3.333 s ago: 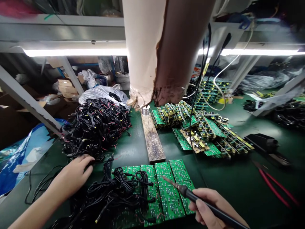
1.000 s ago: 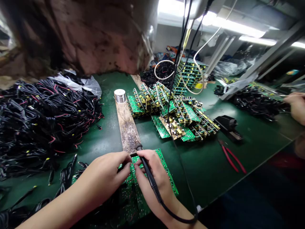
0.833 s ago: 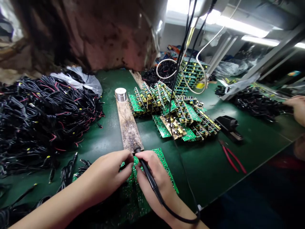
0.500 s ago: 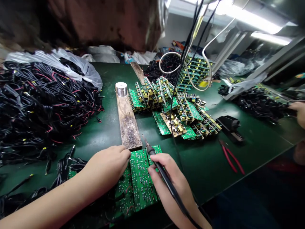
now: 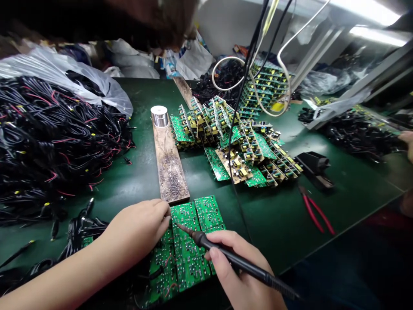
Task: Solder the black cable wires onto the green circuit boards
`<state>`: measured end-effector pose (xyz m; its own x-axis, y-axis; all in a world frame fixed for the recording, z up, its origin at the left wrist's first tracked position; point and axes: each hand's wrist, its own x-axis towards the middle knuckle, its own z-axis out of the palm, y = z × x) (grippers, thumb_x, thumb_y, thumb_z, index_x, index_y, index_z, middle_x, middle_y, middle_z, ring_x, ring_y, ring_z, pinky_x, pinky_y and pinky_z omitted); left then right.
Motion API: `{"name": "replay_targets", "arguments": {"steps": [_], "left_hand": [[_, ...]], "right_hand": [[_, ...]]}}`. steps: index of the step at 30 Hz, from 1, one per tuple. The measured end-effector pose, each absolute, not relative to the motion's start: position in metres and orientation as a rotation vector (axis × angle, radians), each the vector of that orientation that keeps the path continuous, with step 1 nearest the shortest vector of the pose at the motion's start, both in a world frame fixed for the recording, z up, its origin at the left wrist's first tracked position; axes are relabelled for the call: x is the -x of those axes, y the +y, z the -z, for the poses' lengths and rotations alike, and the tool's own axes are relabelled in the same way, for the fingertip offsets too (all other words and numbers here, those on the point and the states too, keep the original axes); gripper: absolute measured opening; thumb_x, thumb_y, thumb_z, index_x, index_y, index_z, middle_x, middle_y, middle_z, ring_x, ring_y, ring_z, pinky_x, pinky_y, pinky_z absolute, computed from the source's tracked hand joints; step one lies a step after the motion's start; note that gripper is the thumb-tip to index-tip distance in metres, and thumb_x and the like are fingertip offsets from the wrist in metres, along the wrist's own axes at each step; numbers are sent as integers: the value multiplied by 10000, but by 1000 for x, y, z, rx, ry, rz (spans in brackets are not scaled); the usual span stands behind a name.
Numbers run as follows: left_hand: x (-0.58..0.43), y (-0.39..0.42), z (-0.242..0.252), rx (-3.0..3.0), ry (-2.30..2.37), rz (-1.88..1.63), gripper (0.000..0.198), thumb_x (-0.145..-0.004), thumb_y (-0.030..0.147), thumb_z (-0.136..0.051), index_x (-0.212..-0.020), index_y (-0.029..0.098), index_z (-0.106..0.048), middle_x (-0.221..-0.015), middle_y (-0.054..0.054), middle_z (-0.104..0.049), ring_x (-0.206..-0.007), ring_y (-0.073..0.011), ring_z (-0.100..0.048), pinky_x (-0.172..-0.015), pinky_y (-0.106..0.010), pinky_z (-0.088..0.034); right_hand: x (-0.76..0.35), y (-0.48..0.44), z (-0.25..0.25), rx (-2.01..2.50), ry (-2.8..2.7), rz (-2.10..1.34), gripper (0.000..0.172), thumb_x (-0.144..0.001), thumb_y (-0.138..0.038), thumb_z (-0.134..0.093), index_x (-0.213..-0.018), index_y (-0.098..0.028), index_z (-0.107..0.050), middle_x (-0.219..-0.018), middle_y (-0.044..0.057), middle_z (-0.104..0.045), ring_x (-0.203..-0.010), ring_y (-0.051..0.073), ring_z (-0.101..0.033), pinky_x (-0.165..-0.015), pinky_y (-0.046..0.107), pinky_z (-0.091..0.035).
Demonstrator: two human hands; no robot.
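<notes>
- The hands had just come apart: a moment earlier they were together over the boards, and now the right hand (image 5: 235, 269) sat toward the lower right of the frame, still pinching a soldering iron (image 5: 234, 260) like a pen.
- The iron's tip pointed left, at or just above the boards; contact could not be told.
- The left hand (image 5: 135, 232) lay curled at the boards' left edge, touching them; whether it gripped anything could not be told.
- The green circuit boards (image 5: 189, 245) lay side by side at lower centre, between the hands.
- A wooden strip (image 5: 169, 168) ran above them, with a solder spool (image 5: 159, 116) at its far end.
- A cable heap (image 5: 54, 142) filled the left, loaded boards (image 5: 238, 150) were piled at centre, and red pliers (image 5: 314, 211) lay right.
- A co-worker's hand (image 5: 407, 142) showed at the right edge.
</notes>
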<state>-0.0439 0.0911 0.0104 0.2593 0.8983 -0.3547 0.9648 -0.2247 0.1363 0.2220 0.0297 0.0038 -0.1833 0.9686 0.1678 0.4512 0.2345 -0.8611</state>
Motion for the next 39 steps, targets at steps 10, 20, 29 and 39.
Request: {"name": "replay_targets", "arguments": {"steps": [10,20,29,39], "left_hand": [[40,93,-15,-2148,1718,335,196,-1133,267,-498,-1039,236,-667,-1085,-48,-777,-1049,-292,-772,-880,-433,-533],[37,92,-18,-2146,1731,365,201,-1130,258,-505,-1031,231,-678,-1090,-61,-783,-1061,-296,-773,-880,-420,-534],[38,90,-17,-2177,1730,341,237,-1150,289,-477,-1036,232,-676,-1085,-63,-774,-1065,-304,-767,-882,-431,-540],[45,88,-14,-2227,1672,185,242,-1115,264,-481,-1052,228,-711,-1096,-68,-764,-1041,-269,-750,-889,-412,-544]], "right_hand": [[-216,39,-11,1322,-1645,-1088,155,-1115,-299,-661,-1133,-298,-815,-872,-35,-849,-764,129,-818,-727,145,-645],[-211,37,-6,1281,-1740,-959,142,-1111,-302,-675,-1147,-305,-812,-928,-36,-868,-815,123,-832,-805,150,-648],[-217,36,-14,1286,-1757,-736,138,-1120,-296,-687,-1189,-357,-789,-950,-83,-877,-831,93,-857,-823,109,-652],[-226,31,-15,1303,-1773,-728,141,-1144,-308,-664,-1212,-313,-787,-963,-29,-879,-841,136,-875,-798,162,-691]]}}
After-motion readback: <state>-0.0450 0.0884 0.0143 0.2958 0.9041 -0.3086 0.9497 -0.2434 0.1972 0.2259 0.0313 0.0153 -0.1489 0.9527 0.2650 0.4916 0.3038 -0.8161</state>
